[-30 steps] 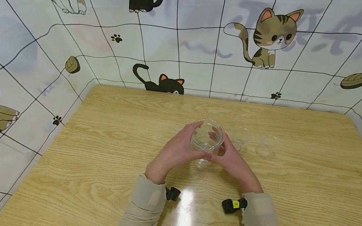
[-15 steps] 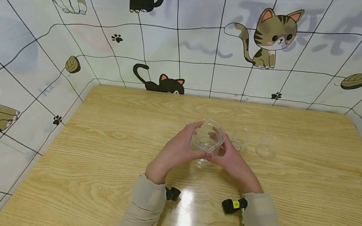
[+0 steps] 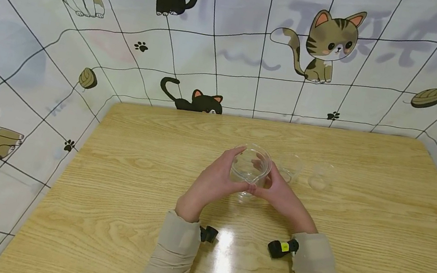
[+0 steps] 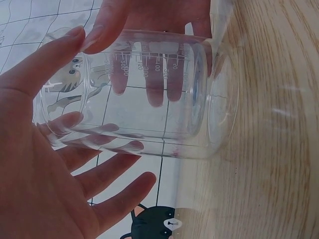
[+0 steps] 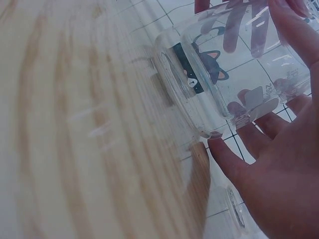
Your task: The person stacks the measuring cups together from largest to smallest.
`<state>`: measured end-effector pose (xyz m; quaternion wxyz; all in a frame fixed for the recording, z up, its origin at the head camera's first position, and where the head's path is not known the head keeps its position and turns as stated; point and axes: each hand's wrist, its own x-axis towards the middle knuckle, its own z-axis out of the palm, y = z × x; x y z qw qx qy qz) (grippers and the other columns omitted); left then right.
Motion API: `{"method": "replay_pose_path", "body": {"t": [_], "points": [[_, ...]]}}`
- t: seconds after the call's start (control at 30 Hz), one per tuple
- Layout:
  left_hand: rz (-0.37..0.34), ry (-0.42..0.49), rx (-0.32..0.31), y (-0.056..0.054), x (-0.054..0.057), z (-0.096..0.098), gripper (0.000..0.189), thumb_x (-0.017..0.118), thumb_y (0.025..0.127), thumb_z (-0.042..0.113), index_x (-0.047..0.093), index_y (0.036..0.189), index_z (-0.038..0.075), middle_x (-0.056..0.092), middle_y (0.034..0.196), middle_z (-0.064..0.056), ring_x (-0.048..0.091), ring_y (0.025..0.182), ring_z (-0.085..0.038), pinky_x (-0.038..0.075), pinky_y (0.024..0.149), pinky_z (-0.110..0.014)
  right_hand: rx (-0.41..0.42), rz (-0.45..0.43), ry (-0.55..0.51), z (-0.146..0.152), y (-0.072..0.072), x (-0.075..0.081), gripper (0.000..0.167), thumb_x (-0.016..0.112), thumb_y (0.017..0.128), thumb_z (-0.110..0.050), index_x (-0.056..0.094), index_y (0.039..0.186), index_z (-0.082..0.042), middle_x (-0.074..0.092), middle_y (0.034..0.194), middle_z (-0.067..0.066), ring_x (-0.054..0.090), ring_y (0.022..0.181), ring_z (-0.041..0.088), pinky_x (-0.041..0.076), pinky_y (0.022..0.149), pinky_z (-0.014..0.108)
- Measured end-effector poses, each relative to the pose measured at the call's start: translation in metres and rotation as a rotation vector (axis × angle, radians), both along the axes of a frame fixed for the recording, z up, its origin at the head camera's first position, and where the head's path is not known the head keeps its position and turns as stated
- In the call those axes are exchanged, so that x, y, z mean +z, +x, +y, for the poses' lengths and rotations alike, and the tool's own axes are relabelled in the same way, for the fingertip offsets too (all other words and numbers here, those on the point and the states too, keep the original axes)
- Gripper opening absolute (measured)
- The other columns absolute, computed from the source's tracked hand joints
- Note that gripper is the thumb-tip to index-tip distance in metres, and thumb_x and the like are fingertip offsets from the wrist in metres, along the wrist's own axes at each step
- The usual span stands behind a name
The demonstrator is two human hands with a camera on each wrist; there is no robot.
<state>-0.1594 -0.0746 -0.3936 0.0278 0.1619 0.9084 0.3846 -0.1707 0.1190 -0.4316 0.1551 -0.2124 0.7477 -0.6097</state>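
Nearest me, two beige sleeves reach in over the bottom of my head view, each with a black wrist camera on its inner side and a strip of glare-lit wood between them. Beyond the cuffs, I have the left hand and right hand with their grip clamped round a clear graduated beaker, thumbs meeting on the near side; it is upright near the middle of the desk, though I cannot tell whether its base touches the wood. To the right I have little slack: one small clear vessel sits just beside that hand, then a second clear vessel past a narrow gap. Leftward, wood runs wide to the side edge. Farthest off, the back edge meets a cat-printed wall covering, a band of wood short of the beaker.
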Motion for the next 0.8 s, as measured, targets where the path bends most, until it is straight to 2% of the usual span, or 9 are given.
{"method": "replay_pose_path", "body": {"t": [0.13,0.23,0.43,0.8], "points": [[-0.002,-0.003,0.0,-0.001,0.0,0.0,0.093,0.069,0.065,0.057,0.024,0.14,0.026,0.036,0.136,0.004,0.039,0.119,-0.012,0.037,0.091,-0.037,0.004,-0.006,0.001,-0.001,0.005,0.013,0.084,0.067,0.08,-0.02,0.011,0.143,-0.021,0.024,0.142,0.011,0.029,0.125,0.038,0.039,0.088,0.048],[-0.003,-0.006,0.0,0.0,0.0,0.0,0.093,0.069,0.065,0.057,0.024,0.14,0.026,0.036,0.136,0.003,0.039,0.119,-0.012,0.037,0.092,-0.037,0.002,-0.009,0.014,-0.002,0.007,0.017,0.084,0.067,0.081,-0.02,0.011,0.143,-0.021,0.024,0.143,0.011,0.028,0.126,0.036,0.038,0.089,0.048],[-0.001,-0.009,0.002,0.0,0.001,0.0,0.093,0.069,0.065,0.057,0.024,0.14,0.026,0.037,0.136,0.002,0.039,0.118,-0.012,0.038,0.091,-0.037,0.002,-0.011,0.015,-0.002,0.007,0.015,0.083,0.066,0.081,-0.022,0.011,0.143,-0.022,0.024,0.143,0.01,0.025,0.127,0.035,0.035,0.091,0.051],[-0.011,0.005,-0.003,-0.001,0.0,-0.001,0.093,0.07,0.064,0.057,0.023,0.14,0.027,0.036,0.136,0.003,0.039,0.118,-0.013,0.038,0.091,-0.037,-0.004,-0.014,0.022,-0.002,0.008,0.015,0.082,0.067,0.08,-0.023,0.013,0.142,-0.029,0.024,0.143,0.009,0.026,0.127,0.035,0.037,0.09,0.048]]}}
